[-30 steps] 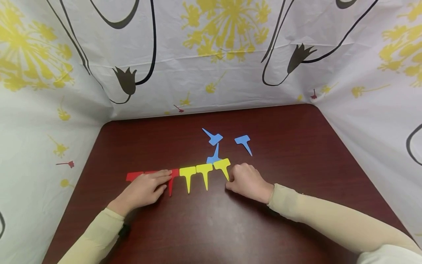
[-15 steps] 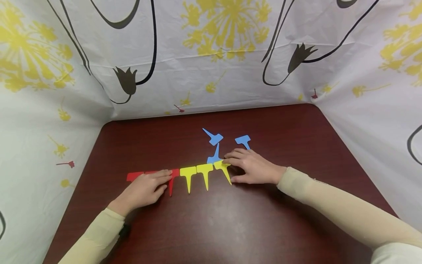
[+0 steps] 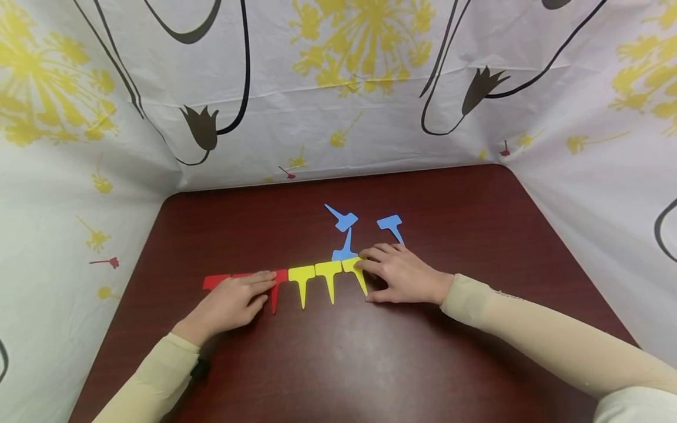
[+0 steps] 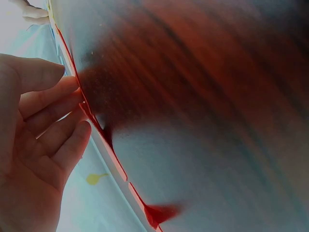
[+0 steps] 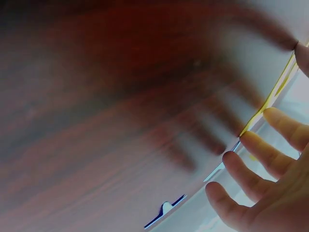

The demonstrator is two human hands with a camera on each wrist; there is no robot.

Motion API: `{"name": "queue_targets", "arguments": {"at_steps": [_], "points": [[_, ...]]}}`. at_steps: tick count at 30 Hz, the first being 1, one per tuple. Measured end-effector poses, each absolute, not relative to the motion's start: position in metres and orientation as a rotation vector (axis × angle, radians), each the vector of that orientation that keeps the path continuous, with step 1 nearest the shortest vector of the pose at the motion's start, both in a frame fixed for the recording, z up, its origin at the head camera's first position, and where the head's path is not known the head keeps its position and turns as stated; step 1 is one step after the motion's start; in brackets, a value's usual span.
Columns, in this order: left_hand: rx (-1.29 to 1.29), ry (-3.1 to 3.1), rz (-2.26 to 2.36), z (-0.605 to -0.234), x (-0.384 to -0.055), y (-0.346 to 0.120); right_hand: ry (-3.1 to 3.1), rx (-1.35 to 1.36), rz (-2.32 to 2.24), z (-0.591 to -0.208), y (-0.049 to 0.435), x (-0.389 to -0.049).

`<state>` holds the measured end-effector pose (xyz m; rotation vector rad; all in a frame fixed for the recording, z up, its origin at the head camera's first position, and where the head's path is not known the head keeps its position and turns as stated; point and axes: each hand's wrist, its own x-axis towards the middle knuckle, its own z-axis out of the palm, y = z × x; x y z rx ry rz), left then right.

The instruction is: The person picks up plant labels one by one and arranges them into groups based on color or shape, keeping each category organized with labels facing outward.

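Note:
T-shaped plant labels lie in a row on the dark red table: red ones at the left, yellow ones at the right. My left hand (image 3: 228, 306) rests with extended fingers on the red labels (image 3: 280, 275) and covers part of them. Spread fingertips of my right hand (image 3: 406, 275) touch the head of the rightmost yellow label (image 3: 351, 265), while the thumb is by its pointed tip. Two more yellow labels (image 3: 329, 268) sit to its left. In the right wrist view, the fingers of the right hand (image 5: 270, 179) are apart, touching the yellow label's edge.
Beyond the row lie three blue plant labels: one blue label (image 3: 345, 254) close behind the yellow ones, a second blue label (image 3: 346, 221) farther back, and a third blue label (image 3: 390, 222) to the right. A patterned white cloth (image 3: 328, 153) surrounds the table (image 3: 338, 364) at back and sides.
The right hand went from the rightmost yellow label's stem to spread fingers on its head. That label now sits closer to its yellow neighbour, its stem slightly straighter. The left hand stayed put.

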<state>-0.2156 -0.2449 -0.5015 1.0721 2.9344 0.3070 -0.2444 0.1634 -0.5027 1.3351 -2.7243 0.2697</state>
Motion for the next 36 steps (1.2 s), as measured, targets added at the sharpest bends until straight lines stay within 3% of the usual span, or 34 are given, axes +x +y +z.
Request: {"name": "queue_targets", "arguments": {"at_steps": [24,36], "points": [[1.097,2.932,0.318,-0.502,-0.217,-0.245,-2.754,1.234,0.273,-0.502,0.159,-0.246],[1.096,2.928,0.318,-0.503,-0.217,-0.246,-2.701,1.242,0.332,-0.482,0.163,-0.282]]}}
